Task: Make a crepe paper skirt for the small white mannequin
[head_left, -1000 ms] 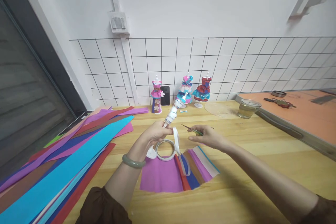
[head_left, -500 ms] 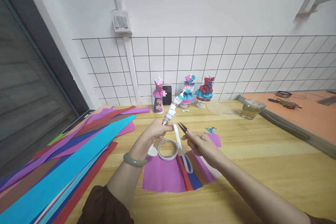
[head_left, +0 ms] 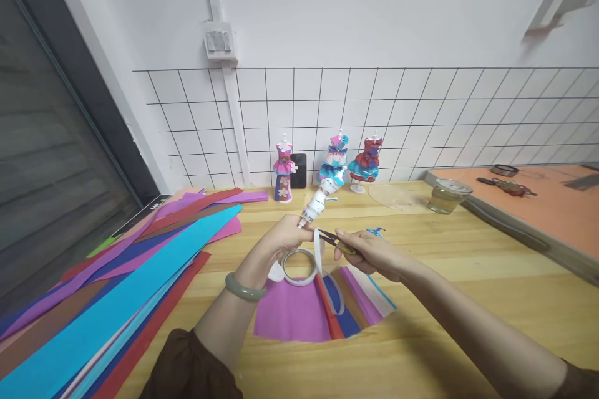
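My left hand is closed around the lower part of a small white dress form with dark printed marks, which leans up to the right. Its white round base shows below the hand. By my left fingertips a narrow white tape strip hangs down and loops over the paper. My right hand grips small scissors, whose dark blades reach the strip near its top. Below the left hand is a tape roll, overlapping a fan of purple, red, blue and brown crepe paper.
Three small dressed mannequins, one pink, one pink and blue, one red, stand by the tiled wall with a phone. Long crepe strips lie left. A lidded glass container stands right, near an orange mat.
The scissors have come lower and more level, with their blades now at the tape strip. My left hand has shifted slightly right, and the dress form leans further right.
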Available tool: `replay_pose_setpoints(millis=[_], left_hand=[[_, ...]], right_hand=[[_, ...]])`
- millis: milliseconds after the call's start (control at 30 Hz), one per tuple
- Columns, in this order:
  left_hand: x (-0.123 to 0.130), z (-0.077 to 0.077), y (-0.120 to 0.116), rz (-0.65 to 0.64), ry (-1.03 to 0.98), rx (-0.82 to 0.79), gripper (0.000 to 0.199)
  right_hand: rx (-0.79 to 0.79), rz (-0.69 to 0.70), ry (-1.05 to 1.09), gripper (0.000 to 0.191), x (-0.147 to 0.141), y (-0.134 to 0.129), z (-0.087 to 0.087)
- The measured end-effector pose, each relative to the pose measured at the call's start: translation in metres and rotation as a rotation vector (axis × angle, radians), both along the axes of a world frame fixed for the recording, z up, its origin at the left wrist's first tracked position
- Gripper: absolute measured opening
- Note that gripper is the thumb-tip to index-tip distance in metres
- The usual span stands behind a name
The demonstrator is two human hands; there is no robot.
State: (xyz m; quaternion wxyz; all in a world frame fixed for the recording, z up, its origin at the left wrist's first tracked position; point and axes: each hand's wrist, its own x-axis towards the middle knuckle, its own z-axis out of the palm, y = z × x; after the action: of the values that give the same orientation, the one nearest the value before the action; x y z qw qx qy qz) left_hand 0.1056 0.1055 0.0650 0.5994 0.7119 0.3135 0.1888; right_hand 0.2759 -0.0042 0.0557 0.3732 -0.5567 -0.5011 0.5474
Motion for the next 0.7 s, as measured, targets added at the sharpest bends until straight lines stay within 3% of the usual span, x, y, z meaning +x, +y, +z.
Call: replay_pose_setpoints(millis=[467,700], left_hand=[[0.002,-0.002,0.001,0.035,0.025,-0.016,0.017],[-0.001,-0.002,0.002,0.058,-0.015,-0.059,0.021]], right_hand=[[0.031,-0.042,-0.115,0.051,-0.007,0.003,0.007],[0.038,-0.125,-0.213,0.054,0.008,-0.016,0.006]])
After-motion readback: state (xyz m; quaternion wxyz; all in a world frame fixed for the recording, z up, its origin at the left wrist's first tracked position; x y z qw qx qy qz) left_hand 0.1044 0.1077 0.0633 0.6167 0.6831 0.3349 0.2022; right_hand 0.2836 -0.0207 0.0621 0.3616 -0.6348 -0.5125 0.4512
